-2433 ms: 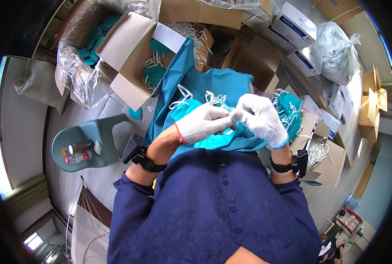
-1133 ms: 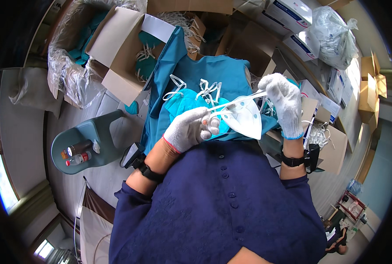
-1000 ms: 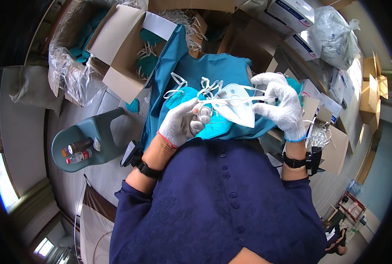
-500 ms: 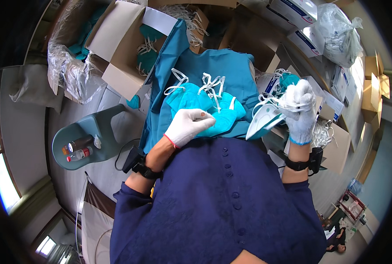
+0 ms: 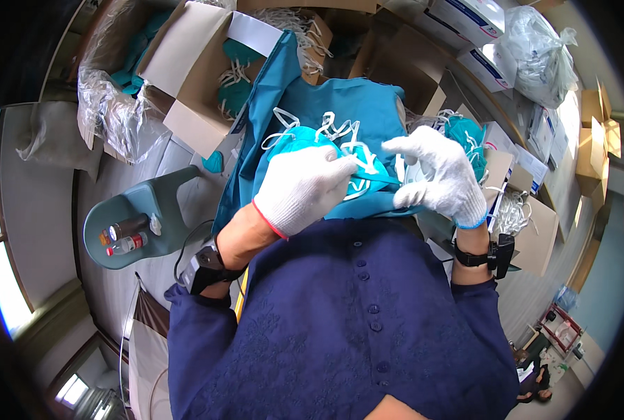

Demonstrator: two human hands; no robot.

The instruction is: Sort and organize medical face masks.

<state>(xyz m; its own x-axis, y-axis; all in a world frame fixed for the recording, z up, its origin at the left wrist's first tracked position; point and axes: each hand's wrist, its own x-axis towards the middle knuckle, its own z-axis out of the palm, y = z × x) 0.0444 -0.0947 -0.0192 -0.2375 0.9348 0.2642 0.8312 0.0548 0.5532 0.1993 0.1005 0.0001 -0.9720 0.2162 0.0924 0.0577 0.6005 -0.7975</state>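
Observation:
A pile of teal cup-shaped face masks (image 5: 301, 140) with white straps (image 5: 336, 126) lies on the teal cloth over my lap. My left hand (image 5: 301, 187), in a white knit glove with a red cuff, reaches over the pile. Its thumb and fingers pinch the edge of one teal mask, whose far part shows beyond the fingertips. Just to the right is my right hand (image 5: 443, 176), gloved in white with a blue cuff, its thumb and fingers spread apart with nothing gripped. Behind it, more teal masks (image 5: 467, 143) with straps are heaped. The palm side of this hand is partly hidden.
An open cardboard box (image 5: 200, 129) with masks stands at the far left. A grey-green stool (image 5: 102, 245) holds bottles. White cartons (image 5: 490, 66) and a clear plastic bag (image 5: 539, 59) are at the far right. White straps fill a box (image 5: 515, 210) beside my right forearm.
My right hand has let go of the mask it held by the straps and moved left toward the pile, opening. My left hand has shifted up and right onto a mask.

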